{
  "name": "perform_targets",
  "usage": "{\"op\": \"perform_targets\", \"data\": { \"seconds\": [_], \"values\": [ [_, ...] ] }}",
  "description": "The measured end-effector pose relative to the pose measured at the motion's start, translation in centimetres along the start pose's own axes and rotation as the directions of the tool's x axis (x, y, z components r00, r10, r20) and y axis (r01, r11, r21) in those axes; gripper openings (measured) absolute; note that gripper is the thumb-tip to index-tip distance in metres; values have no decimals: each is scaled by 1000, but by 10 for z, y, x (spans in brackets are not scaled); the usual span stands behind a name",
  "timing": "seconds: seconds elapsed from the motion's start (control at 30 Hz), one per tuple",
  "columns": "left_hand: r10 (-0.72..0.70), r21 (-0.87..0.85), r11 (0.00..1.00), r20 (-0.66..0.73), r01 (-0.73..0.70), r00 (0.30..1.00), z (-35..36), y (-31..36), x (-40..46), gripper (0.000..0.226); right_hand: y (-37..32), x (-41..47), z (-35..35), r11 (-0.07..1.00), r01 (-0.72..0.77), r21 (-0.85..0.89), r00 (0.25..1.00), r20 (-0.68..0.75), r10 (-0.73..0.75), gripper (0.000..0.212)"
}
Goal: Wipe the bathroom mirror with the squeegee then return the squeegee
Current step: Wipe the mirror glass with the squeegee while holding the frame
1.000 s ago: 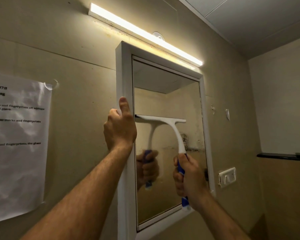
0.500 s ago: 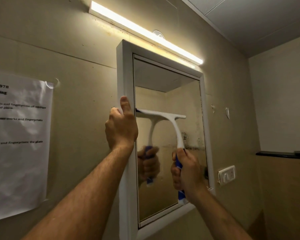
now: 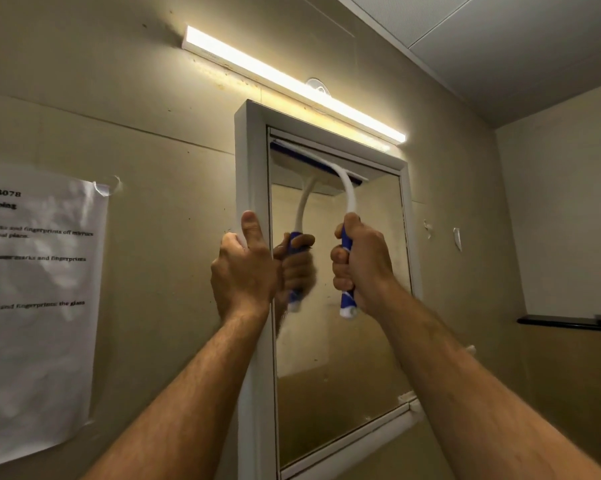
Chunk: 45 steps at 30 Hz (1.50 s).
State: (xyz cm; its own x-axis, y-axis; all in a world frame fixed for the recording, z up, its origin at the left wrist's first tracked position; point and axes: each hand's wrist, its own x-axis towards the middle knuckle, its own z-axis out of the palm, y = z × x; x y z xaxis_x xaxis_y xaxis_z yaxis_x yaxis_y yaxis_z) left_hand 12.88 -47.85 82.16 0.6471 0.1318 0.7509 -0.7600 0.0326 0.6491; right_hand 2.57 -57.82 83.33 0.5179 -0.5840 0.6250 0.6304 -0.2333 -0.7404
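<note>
— Forearms both reach up from the bottom edge. What is each doing?

— His right hand point(image 3: 361, 261) is wrapped tight round the blue and white grip of the squeegee point(image 3: 349, 202), fist upright, thumb side up. The white neck curves up from the fist toward 11 o'clock, and the blade lies along the top edge of the mirror point(image 3: 344, 341) glass, just under the frame's upper rail.

— And the other?

— The left hand point(image 3: 245, 271) clutches the white mirror frame point(image 3: 252, 161) on its left upright, thumb pointing up along the front face, fingers curled round the outer edge.

— Anything you can't make out?

— The left fingertips are tucked behind the frame. The blade's left end blurs into its own reflection, so I can't tell exactly where it stops. The glass doubles the handle and fist just beside the left hand. At 9 o'clock a taped paper notice point(image 3: 39, 306) is cut off by the picture's edge, its print mostly unreadable. A lit tube light point(image 3: 292, 84) runs above the frame, and at 3 o'clock a dark ledge point(image 3: 569, 322) is also cut off.
</note>
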Motion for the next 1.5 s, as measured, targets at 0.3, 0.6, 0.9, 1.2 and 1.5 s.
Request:
{"op": "perform_targets", "data": {
  "seconds": [0.3,0.6,0.9,1.2,1.5],
  "values": [
    [13,-29,999,-2,-13,1000,0,-1,1,66,10,-13,-9,999,-14,-50,1000,14,14,27],
    [24,-15,1000,0,-24,1000,-4,0,0,66,34,-27,-6,998,-15,-65,1000,1,16,28],
    [-75,-41,996,73,78,995,-6,-14,-13,79,62,-65,-39,988,-108,-109,994,15,110,29],
    [-6,-79,997,21,7,1000,-12,-21,-30,63,80,-88,-53,977,-169,-132,984,40,176,30],
    [5,-74,997,19,-3,1000,-9,-17,-29,61,62,-75,-50,977,-163,-138,985,25,168,29]
  ]
}}
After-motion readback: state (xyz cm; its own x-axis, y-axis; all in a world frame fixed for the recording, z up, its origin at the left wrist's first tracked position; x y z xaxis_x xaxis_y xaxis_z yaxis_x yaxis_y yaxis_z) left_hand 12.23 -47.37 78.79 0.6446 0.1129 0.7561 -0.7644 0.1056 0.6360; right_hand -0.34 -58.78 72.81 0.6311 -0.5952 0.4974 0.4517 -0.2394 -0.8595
